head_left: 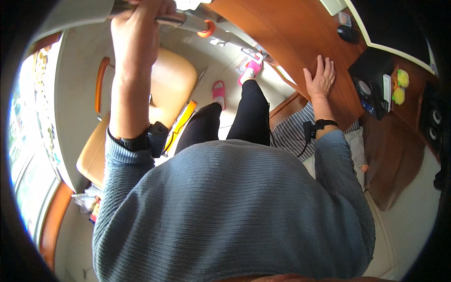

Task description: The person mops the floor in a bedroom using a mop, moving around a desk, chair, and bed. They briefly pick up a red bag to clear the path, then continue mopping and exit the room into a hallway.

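My left hand [149, 10] reaches up to the far left, at the top edge of the view. Its fingers curl closed around a dark grey handle [170, 19], partly cut off by the picture's edge. A pale grey tube [225, 35] with a curved orange part [206, 29] slants from near this hand down to the right, toward the floor. My right hand [321, 81] lies flat on the reddish-brown wooden desk [286, 33], fingers spread, with nothing in it. Both wrists wear black straps.
A tan chair [174, 80] with orange wooden arms stands at left, beside a window [28, 155]. On the desk are a black mouse [347, 33], a monitor [399, 28] and yellow pompoms [400, 87]. A striped cloth [296, 134] hangs below. Pink slippers [219, 89] are on the tiled floor.
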The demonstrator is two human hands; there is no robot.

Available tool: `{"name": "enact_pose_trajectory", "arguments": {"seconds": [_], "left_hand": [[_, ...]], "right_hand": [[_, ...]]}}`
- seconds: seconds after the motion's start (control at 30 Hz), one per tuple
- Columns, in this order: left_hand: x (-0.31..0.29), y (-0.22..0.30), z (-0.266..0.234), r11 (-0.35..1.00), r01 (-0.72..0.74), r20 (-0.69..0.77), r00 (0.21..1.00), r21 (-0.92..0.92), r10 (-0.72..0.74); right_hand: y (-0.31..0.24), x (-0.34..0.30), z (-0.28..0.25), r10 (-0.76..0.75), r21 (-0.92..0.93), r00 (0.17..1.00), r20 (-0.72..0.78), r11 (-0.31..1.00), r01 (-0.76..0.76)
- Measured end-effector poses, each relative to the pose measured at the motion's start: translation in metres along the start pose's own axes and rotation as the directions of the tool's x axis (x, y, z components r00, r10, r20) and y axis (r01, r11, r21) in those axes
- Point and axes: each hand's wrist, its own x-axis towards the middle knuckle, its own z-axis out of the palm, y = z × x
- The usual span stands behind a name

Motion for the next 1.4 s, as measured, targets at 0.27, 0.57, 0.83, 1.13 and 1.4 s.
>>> {"name": "enact_pose_trajectory", "arguments": {"seconds": [0.27, 0.57, 0.83, 1.13, 1.4], "left_hand": [[-0.022, 0.015, -0.021, 0.998, 0.045, -0.064, 0.997, 0.031, -0.043], [-0.013, -0.008, -0.1, 0.995, 0.039, -0.193, 0.98, -0.092, -0.056], [-0.023, -0.04, -0.185, 0.922, -0.02, -0.153, 0.987, -0.386, -0.042], [-0.064, -0.056, -0.227, 0.985, -0.072, -0.571, 0.82, -0.156, -0.031], [-0.137, -0.066, -0.268, 0.983, -0.04, -0.683, 0.725, -0.177, -0.094]], "right_hand": [[0.0, -0.003, 0.007, -0.026, -0.002, 1.0, -0.005, 1.0, 0.026], [0.001, -0.004, 0.007, -0.043, -0.03, 0.999, -0.02, 0.999, 0.043], [0.0, -0.004, 0.005, -0.036, -0.007, 0.998, -0.047, 0.999, 0.036], [0.001, -0.002, 0.003, -0.025, 0.013, 0.999, -0.028, 1.0, 0.025], [0.001, -0.002, 0.002, -0.008, 0.015, 1.0, -0.016, 1.0, 0.008]]}}
